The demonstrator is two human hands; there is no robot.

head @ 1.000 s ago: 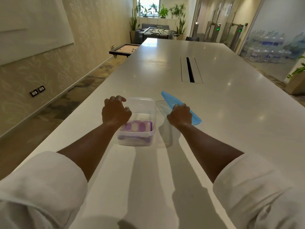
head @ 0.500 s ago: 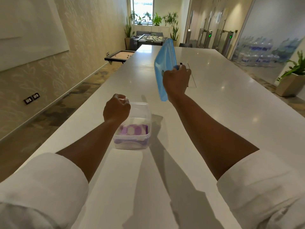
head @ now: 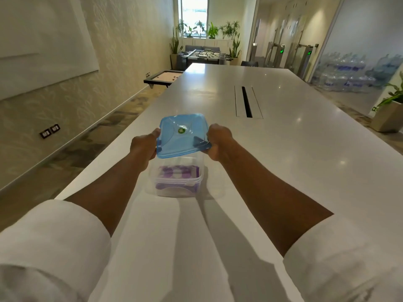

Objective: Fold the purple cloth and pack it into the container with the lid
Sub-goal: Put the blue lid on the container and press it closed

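Stretching away long, white and glossy, the bench (head: 283, 149) carries just one thing near its close end: the container (head: 178, 182), a clear, round-cornered plastic tub. Inside it lies the purple cloth (head: 177, 172), folded into a soft checked purple-and-white block, so the packing looks done and only the closing is left. Above the tub hovers the lid (head: 183, 135), translucent blue plastic, squarish, with a small green disc at its centre, not yet seated. It is held level over the opening, presumably so all four edges meet the rim together. Left hand (head: 142, 147) has its grip clenched on the lid's left edge; right hand (head: 219, 141) clamps the right edge, one on each side to keep the thin sheet flat and square.
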